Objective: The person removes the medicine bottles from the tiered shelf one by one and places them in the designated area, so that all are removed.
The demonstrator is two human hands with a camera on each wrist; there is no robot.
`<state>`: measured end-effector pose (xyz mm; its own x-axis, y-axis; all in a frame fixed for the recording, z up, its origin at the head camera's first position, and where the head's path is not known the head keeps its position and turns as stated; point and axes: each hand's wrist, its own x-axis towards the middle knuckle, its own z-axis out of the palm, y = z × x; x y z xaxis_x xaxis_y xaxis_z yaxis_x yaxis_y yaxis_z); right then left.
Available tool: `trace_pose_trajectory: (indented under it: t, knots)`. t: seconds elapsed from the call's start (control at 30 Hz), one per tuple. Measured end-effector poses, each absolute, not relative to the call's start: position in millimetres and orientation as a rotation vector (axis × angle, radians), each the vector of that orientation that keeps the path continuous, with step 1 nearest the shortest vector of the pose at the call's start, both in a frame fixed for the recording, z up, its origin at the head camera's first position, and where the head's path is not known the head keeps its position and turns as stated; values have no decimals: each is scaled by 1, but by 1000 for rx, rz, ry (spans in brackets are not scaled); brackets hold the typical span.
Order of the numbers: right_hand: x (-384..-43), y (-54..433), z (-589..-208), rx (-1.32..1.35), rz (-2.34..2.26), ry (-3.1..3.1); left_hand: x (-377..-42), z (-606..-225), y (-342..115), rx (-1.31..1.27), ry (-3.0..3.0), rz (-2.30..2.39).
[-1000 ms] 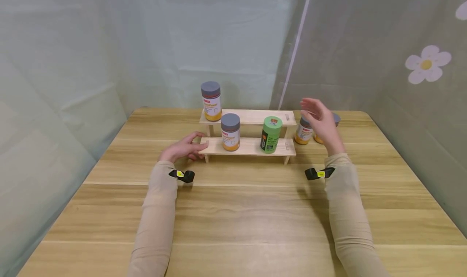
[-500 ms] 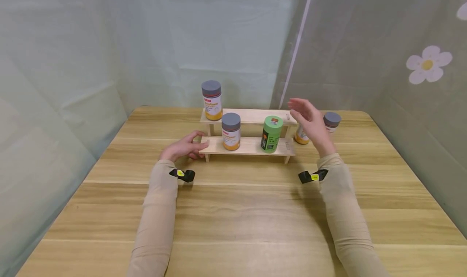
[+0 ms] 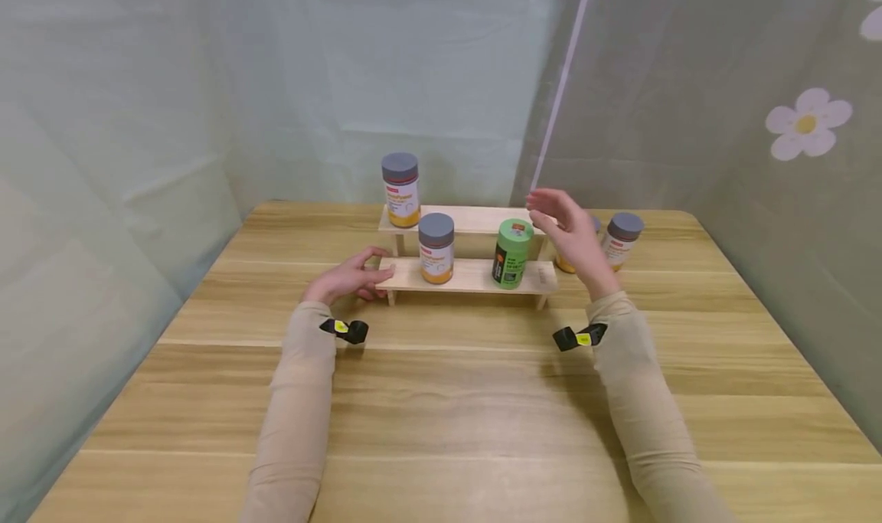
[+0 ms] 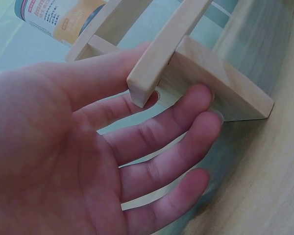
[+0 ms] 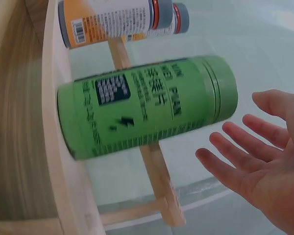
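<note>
A two-step wooden display stand (image 3: 473, 273) is on the table, and my left hand (image 3: 347, 279) grips the left end of its lower step. The left wrist view has the thumb over the board (image 4: 161, 49) and fingers beneath it. Just right of a green supplement bottle (image 3: 511, 266), my right hand (image 3: 570, 233) is raised with loosely bent fingers. It holds nothing; in the right wrist view a gap separates the fingertips from the green bottle's lid (image 5: 220, 88). A grey-lidded bottle (image 3: 437, 259) shares the lower step; another grey-lidded bottle (image 3: 403, 201) tops the upper step's left end.
Two more grey-lidded bottles stand on the table right of the stand: one bottle (image 3: 622, 241) shows well, the other (image 3: 564, 266) is mostly behind my right hand. Pale curtains (image 3: 441, 63) hang behind the wooden table (image 3: 441, 400).
My right hand has moved left, from in front of the right-hand bottles toward the green bottle, uncovering the far-right bottle. My left hand keeps its grip on the stand.
</note>
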<state>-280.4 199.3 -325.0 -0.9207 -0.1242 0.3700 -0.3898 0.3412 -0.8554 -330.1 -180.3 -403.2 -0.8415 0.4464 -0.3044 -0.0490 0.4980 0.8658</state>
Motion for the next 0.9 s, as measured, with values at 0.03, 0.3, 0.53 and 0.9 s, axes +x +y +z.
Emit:
trace_pose_trajectory:
  t: [0.03,0.3,0.53,0.9]
  knots:
    - [-280,196,-324,471,1606,-2364,-330,-403,-181,326,2246,1323]
    - [-280,174,-319,506,1586,-2368,-328,-403,-187,300,2237,1349]
    - [-282,168,-317,495,1657,-2367,-321,-406,-185,280,2204,1363]
    - [-285,162,-299,524,1889,-2200,-327,-403,-182,317,2210,1361]
